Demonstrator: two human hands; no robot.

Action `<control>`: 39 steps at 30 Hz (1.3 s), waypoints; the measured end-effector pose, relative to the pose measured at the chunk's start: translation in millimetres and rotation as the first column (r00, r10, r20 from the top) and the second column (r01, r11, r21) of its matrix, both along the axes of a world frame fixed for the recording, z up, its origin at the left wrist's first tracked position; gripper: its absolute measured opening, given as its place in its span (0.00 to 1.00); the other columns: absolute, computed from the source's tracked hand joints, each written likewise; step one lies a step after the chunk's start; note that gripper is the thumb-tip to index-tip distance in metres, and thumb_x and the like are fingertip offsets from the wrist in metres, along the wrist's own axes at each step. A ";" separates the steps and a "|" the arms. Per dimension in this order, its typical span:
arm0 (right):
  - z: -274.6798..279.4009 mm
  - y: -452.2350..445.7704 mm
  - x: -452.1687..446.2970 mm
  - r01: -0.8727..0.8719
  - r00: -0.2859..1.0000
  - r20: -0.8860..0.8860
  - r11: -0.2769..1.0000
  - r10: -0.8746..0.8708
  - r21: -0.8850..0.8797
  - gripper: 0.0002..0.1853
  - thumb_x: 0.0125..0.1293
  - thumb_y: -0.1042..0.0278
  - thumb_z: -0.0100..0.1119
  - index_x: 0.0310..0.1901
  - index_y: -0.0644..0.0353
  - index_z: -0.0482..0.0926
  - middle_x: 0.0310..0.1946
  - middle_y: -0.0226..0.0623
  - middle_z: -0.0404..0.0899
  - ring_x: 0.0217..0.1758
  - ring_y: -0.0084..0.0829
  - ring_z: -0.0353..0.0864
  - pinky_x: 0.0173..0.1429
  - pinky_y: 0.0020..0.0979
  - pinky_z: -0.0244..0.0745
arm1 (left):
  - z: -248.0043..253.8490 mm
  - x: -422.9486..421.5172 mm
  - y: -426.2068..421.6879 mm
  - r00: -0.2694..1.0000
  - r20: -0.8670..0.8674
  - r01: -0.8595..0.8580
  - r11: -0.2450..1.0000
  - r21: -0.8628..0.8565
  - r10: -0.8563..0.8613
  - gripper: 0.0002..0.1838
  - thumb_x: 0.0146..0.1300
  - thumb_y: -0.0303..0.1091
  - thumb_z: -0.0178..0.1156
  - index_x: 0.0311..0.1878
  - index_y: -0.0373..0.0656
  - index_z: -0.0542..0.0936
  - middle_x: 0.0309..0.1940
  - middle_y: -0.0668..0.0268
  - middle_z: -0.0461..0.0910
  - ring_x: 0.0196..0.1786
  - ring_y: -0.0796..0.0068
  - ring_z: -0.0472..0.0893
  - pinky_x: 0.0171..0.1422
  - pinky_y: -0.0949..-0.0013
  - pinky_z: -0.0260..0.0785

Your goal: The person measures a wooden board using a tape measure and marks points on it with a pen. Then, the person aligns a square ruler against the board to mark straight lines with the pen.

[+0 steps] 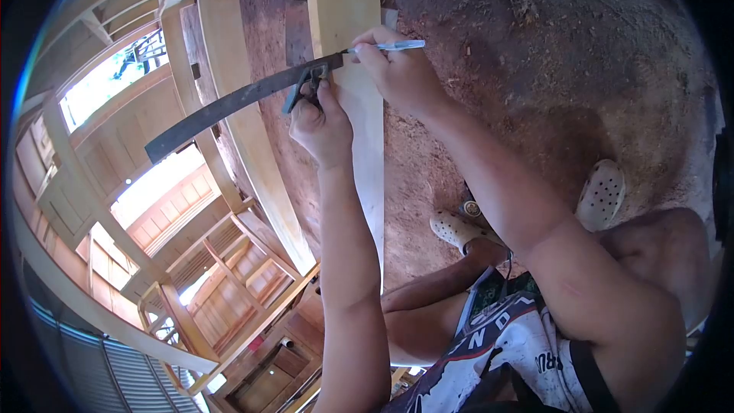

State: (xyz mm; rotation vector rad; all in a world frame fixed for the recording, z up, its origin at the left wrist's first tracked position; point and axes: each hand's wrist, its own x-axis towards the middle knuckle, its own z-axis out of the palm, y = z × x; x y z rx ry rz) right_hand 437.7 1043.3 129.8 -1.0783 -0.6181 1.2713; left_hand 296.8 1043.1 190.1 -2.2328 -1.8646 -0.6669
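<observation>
My left hand (323, 124) is closed around the teal head of a combination square (229, 102), thumb pressed on it. The square's long dark blade, bowed by the lens, lies across a pale wooden beam (348, 0) and sticks out far to the left. In a pinch grip, my right hand (397, 75) holds a pen (401, 45) with a clear blue barrel. Its tip is at the blade's right end, over the beam; whether it touches the wood I cannot tell.
A second wooden beam (252, 130) runs alongside on the left. Beyond it stand wooden frames (245, 252) and panelled doors (69, 203). Reddish bare ground (527, 53) lies to the right. Beige clogs (600, 195) are on my feet below.
</observation>
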 end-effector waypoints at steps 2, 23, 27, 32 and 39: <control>-1.7 1.3 -1.6 0.020 1.000 0.016 1.000 -0.020 -0.012 0.14 0.70 0.60 0.53 0.44 0.61 0.82 0.34 0.47 0.86 0.39 0.47 0.87 0.44 0.42 0.79 | -1.9 2.2 2.1 0.997 0.044 0.062 0.993 0.097 -0.067 0.13 0.64 0.29 0.68 0.28 0.30 0.81 0.29 0.50 0.85 0.29 0.57 0.87 0.35 0.61 0.79; 5.4 4.3 -8.8 -0.002 0.988 0.155 1.000 -0.001 0.016 0.14 0.74 0.61 0.52 0.45 0.63 0.81 0.34 0.44 0.86 0.38 0.37 0.87 0.42 0.36 0.79 | -4.3 0.2 1.0 0.997 0.049 0.055 0.994 0.090 -0.059 0.14 0.63 0.28 0.69 0.25 0.30 0.80 0.31 0.48 0.85 0.30 0.56 0.87 0.36 0.60 0.79; 10.5 4.3 -11.4 0.065 0.989 0.133 0.997 -0.072 0.052 0.12 0.73 0.61 0.53 0.43 0.62 0.80 0.32 0.46 0.85 0.37 0.46 0.86 0.41 0.42 0.79 | -3.4 3.6 -0.4 0.998 0.053 0.027 0.997 0.075 -0.031 0.13 0.63 0.28 0.69 0.26 0.29 0.81 0.31 0.48 0.85 0.30 0.55 0.87 0.36 0.60 0.79; 10.3 3.6 -10.3 0.062 0.986 0.155 0.998 -0.065 0.023 0.11 0.71 0.61 0.54 0.40 0.60 0.80 0.32 0.49 0.85 0.37 0.53 0.85 0.42 0.48 0.80 | -4.5 1.6 0.2 0.995 0.083 0.040 0.996 0.075 -0.046 0.11 0.63 0.28 0.69 0.29 0.29 0.83 0.32 0.47 0.85 0.31 0.55 0.86 0.36 0.61 0.79; 10.7 2.0 -11.0 0.056 0.980 0.189 0.998 -0.057 0.011 0.12 0.73 0.62 0.52 0.44 0.62 0.81 0.30 0.44 0.85 0.34 0.40 0.86 0.39 0.39 0.78 | -3.7 1.8 0.0 0.999 0.052 0.006 0.998 0.060 -0.010 0.11 0.63 0.28 0.68 0.28 0.30 0.83 0.32 0.47 0.85 0.31 0.54 0.86 0.36 0.60 0.79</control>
